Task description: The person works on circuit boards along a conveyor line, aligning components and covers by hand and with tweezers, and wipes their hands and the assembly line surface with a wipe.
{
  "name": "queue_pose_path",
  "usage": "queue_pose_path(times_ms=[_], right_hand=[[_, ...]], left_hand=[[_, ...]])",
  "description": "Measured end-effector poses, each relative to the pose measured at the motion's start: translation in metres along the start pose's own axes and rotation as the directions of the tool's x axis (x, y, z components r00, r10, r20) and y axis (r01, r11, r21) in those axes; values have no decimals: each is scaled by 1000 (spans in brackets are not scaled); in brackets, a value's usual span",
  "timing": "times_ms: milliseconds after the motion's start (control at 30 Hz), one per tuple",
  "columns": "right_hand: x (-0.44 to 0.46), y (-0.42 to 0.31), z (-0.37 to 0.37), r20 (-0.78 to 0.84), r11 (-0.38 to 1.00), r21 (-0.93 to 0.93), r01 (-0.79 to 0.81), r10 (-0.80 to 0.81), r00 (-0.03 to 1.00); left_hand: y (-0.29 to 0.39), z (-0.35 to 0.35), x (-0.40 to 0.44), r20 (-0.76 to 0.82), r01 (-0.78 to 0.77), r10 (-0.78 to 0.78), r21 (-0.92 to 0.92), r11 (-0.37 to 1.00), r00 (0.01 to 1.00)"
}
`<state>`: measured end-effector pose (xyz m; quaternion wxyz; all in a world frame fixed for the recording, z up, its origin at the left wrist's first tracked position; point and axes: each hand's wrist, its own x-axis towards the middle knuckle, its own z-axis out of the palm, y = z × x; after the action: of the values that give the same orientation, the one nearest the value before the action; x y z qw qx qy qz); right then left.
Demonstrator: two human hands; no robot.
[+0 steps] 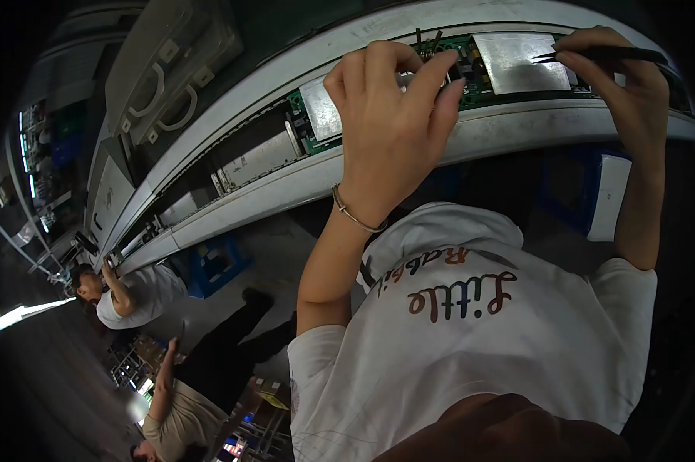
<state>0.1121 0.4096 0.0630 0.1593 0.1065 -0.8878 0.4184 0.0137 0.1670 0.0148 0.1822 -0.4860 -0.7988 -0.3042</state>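
Note:
My right hand (621, 81) is closed around a pair of black tweezers (621, 53). The tweezers' tips point left, over a shiny metal plate (517, 69) on a green circuit board (470, 98). My left hand (397, 115), with a bracelet (355, 219) at its wrist, is curled over the board to the left. Its thumb and forefinger come close together beside upright components (428, 45); whatever lies between them is too small to make out. A second metal plate (320, 112) shows partly behind the left fingers.
The boards lie between the pale rails (255, 189) of a long conveyor line. Beyond it stands a case with white handles (151, 92). A co-worker (135, 296) is further along the line, and another person (189, 400) is at lower left. A blue stool (216, 266) stands below.

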Motion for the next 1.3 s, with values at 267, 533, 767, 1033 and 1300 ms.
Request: queue_pose_path(times_ms=[267, 533, 767, 1033, 1300], right_hand=[[9, -6, 17, 12, 999, 4, 54, -54, 998], [21, -6, 26, 11, 990, -3, 144, -144, 990], [-1, -11, 28, -157, 969, 155, 190, -165, 974], [-26, -21, 66, -23, 978, -209, -7, 3, 1000], [-20, -21, 72, 56, 903, -428, 24, -1, 998]], left_hand=[[-12, -18, -20, -98, 55, -55, -4, 998, 994], [-11, -27, -35, -70, 164, -164, -14, 986, 984], [-7, -25, -29, -35, 115, -114, 26, 993, 993], [-6, -22, -25, 30, 108, -111, 100, 989, 993], [-10, -25, -26, 56, 133, -138, 85, 987, 989]])
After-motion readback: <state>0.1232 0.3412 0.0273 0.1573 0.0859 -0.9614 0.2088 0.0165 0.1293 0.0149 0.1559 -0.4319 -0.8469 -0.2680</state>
